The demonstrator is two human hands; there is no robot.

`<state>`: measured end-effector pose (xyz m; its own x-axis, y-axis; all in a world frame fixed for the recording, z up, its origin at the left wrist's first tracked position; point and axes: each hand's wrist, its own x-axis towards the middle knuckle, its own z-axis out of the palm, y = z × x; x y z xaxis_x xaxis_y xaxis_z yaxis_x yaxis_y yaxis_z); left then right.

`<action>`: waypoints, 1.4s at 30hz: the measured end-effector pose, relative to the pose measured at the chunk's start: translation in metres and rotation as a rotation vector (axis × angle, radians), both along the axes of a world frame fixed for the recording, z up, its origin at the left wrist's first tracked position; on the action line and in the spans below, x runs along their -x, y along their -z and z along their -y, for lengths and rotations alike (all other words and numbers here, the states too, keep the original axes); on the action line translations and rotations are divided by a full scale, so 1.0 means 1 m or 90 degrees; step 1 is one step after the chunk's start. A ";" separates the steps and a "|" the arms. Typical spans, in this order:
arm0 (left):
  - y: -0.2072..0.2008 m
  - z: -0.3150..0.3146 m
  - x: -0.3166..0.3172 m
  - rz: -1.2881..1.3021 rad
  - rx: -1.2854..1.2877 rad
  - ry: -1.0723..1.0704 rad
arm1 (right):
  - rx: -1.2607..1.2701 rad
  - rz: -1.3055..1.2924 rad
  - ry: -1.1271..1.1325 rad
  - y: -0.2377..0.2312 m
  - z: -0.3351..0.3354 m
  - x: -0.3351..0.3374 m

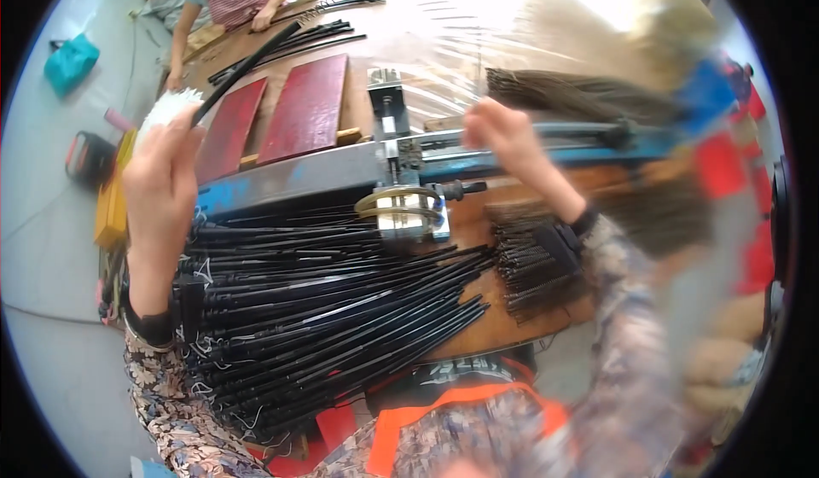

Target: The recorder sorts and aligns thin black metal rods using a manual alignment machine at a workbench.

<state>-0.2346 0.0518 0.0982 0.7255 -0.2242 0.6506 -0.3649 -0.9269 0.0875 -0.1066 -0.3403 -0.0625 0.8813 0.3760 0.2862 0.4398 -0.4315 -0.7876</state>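
Note:
At the left, my left hand (162, 171) is closed around a black rod (252, 67) that slants up and to the right. A thin coil spring (341, 0) runs on from the rod's far end. White bristly material (171, 109) shows beside that hand's fingers. Over the metal rail at the right, my right hand (510, 141) has its fingers curled together and is smeared by motion; anything inside them is hidden. Between the hands stands a metal clamping fixture (388, 132) with a yellowish looped tube (397, 203) at its near end.
Many long black rods (324, 307) lie below the rail (290, 175). Bundles of thin dark wires or springs (533, 265) lie at right, with another bundle (572, 94) beyond the rail. Two red boards (304, 107) lean behind it. A co-worker's hand (263, 19) is at the table's far side.

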 end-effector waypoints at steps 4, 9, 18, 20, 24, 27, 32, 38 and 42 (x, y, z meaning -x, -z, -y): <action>0.015 -0.023 0.026 -0.028 0.001 -0.042 | -0.145 0.101 -0.177 -0.028 -0.092 -0.017; 0.032 -0.047 0.049 -0.044 0.024 -0.090 | -0.158 0.086 -0.228 -0.025 -0.099 -0.025; 0.049 -0.038 0.048 -0.045 0.053 -0.097 | 0.183 -0.089 -0.290 -0.045 -0.128 -0.024; 0.045 -0.036 0.041 -0.040 0.055 -0.091 | 0.376 0.116 -0.377 -0.032 -0.138 -0.027; 0.054 -0.053 0.033 -0.040 -0.014 -0.100 | 0.363 0.276 -0.243 -0.032 -0.112 -0.027; 0.057 -0.064 0.037 -0.107 -0.057 -0.139 | 0.352 0.434 -0.050 0.001 -0.017 -0.048; 0.103 -0.026 -0.026 -0.131 -0.019 0.067 | 0.515 0.475 0.108 -0.004 0.169 -0.029; 0.150 0.091 -0.113 -0.143 -0.079 0.196 | 0.416 0.444 0.142 0.000 0.183 -0.015; 0.163 0.072 -0.110 -0.191 -0.061 0.162 | 0.434 0.408 0.140 0.019 0.191 -0.024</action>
<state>-0.1242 -0.0205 -0.0648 0.7933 -0.4703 0.3866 -0.5554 -0.8192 0.1430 -0.0826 -0.5312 -0.0813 0.7044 0.4847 0.5186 0.5538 -0.8322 0.0255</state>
